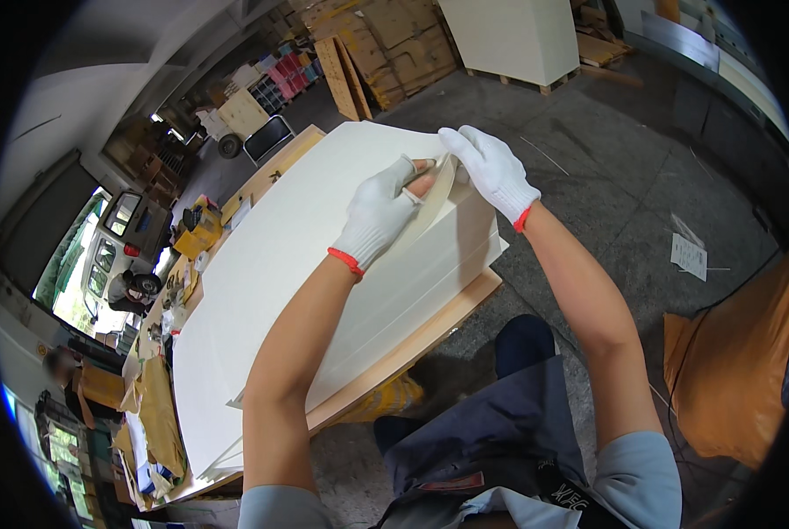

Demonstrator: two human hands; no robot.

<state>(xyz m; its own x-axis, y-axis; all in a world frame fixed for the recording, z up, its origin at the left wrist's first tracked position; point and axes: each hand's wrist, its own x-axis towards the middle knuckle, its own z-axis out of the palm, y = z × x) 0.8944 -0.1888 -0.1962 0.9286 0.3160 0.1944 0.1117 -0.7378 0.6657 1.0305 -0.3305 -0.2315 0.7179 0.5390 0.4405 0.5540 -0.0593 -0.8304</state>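
Observation:
A thick stack of large white sheets (280,238) lies on a wooden table, its layered side facing me. Along the near right edge, the top sheet's rim curls up in a pale strip (438,196). My left hand (378,210), in a white knit glove with red cuff and bare fingertips, is closed on this lifted rim. At the far right corner my right hand (489,169), gloved alike, has its fingers bent together over the sheet's edge. The tips of the right fingers are partly hidden behind the sheet.
The wooden table (412,351) runs beneath the stack; tools and brown paper (160,406) crowd its left side. Behind stand a black chair (269,137), cardboard stacks (394,53) and a white block on a pallet (513,40). An orange-brown sack (729,370) is at right. A person (86,383) stands far left.

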